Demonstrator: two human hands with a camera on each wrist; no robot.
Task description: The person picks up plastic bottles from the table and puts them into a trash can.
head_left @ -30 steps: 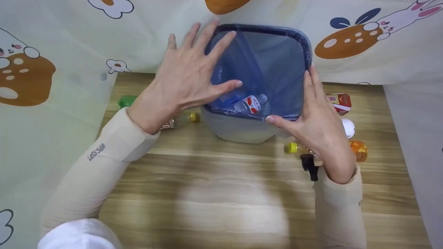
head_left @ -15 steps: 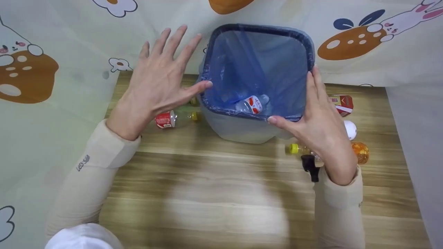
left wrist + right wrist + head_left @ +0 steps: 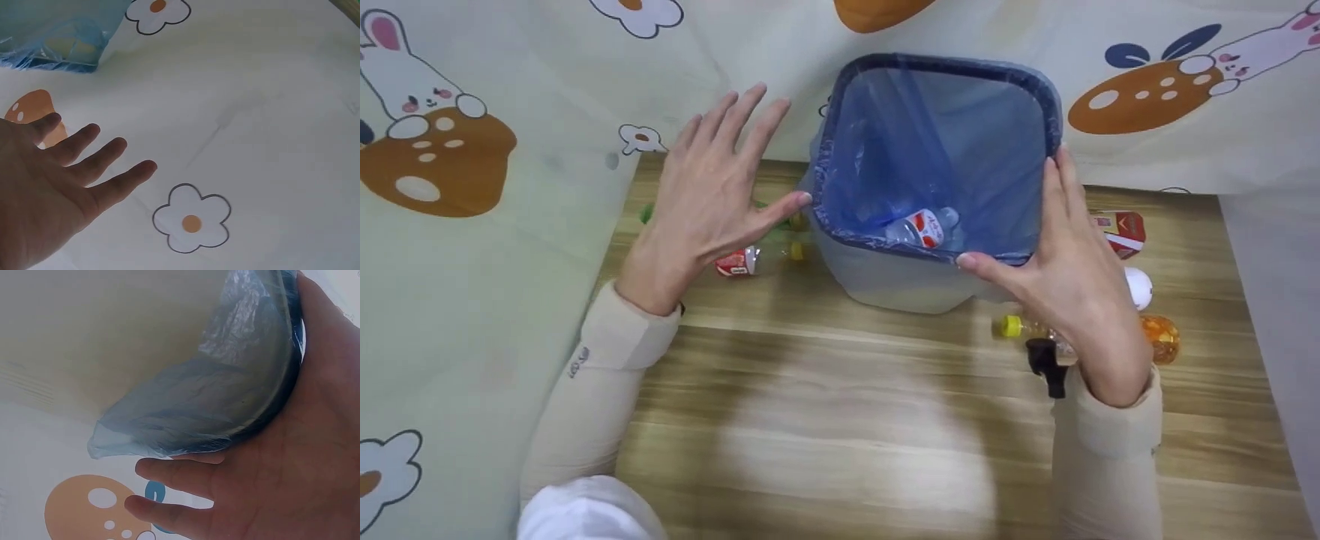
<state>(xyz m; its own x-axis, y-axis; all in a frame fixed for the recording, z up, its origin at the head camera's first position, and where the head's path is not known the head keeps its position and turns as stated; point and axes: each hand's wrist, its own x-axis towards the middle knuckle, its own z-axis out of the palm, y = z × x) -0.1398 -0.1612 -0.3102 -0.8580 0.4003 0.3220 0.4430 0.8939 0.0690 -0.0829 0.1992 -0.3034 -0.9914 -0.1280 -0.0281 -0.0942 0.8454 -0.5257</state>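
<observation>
A pale trash bin (image 3: 900, 289) stands at the back of the wooden surface, lined with a blue plastic bag (image 3: 997, 165) folded over its dark rim. Inside lies a small clear bottle (image 3: 924, 227) with a red and white label. Against the bin's front right corner rests my right hand (image 3: 1072, 270), thumb along the front and fingers straight along the side; in the right wrist view its palm meets the bagged rim (image 3: 281, 396). My left hand (image 3: 709, 187) is spread left of the bin and holds nothing; the left wrist view shows it apart from the bag (image 3: 62, 34).
Left of the bin lie a red-labelled bottle (image 3: 737, 262) with a yellow cap and something green (image 3: 646, 213), partly hidden. On the right are a red box (image 3: 1126, 232), a white round object (image 3: 1138, 289), a yellow-capped bottle (image 3: 1011, 325) and a black object (image 3: 1044, 367). Printed cloth hangs behind.
My left hand has moved from over the bin's left rim to the left, away from the opening. My right hand keeps its place on the bin. The head view has shifted slightly.
</observation>
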